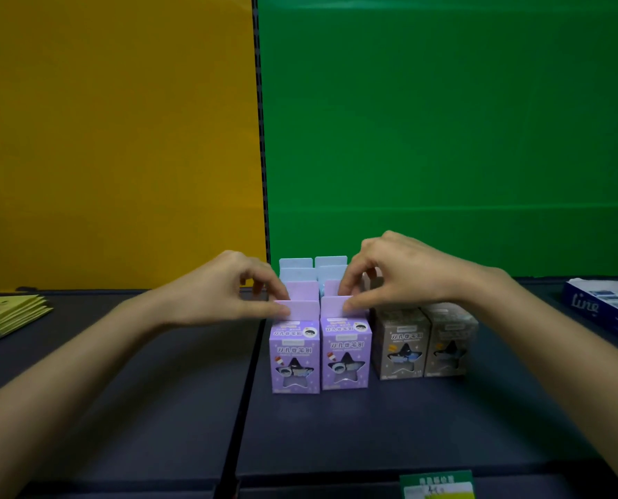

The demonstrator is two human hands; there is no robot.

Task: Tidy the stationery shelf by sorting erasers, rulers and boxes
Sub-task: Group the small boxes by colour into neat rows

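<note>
On the shelf (372,426), the left hand (224,286) pinches the near-left purple box's (295,358) top tab; the right hand (397,271) pinches the neighbouring purple box (346,354).

Behind the shelf the back wall splits into two flat panels: a mustard-yellow panel (113,138) on the left, a bright green panel (451,131) on the right. Between them runs a dark slotted upright (261,131), top to bottom, leaning slightly in the wide lens. Below, the dark navy shelf surface (390,426) stretches across, with a dark seam (244,408) dividing it in line with that upright. Lighting is dim and even, and faint horizontal creases show on the green.
</note>
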